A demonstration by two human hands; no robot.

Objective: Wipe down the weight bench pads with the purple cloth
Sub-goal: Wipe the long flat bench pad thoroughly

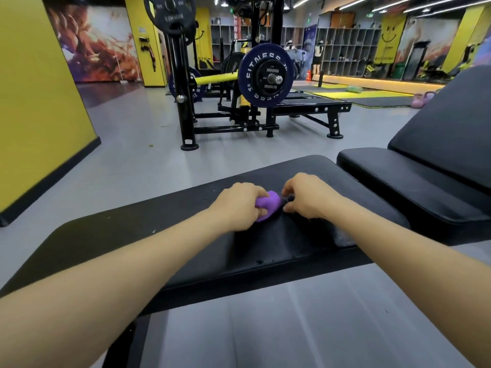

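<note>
Both hands are working the middle of the flat bench pad (186,208), and the purple cloth (268,204) is sitting bunched up right there, about midway between the pad's near and far edges. The left hand (240,208) is gripping it, fingers curled round the wad, which looks like the way to get a firm scrubbing pad out of a loose rag. The right hand (309,196) is resting just beside the cloth with its fingers bent down onto the pad; it may be pinching a dark fold there, but whether it is actually holding anything I cannot tell. My guess is it is steadying things or helping gather the cloth.

Just off the flat pad's right end, the seat pad (398,187) and the tilted back pad (451,134) are waiting, so by my reckoning most of the wiping is yet to come.

Across the grey floor (132,155), a black rack is carrying a loaded barbell, and the big blue plate (263,75) is reading "FITNESS" around its rim, with "HAMMER" and "STRENGTH" on the hub. The black plate (170,14) stored higher up is showing "HAMMER" too, upside down.
</note>
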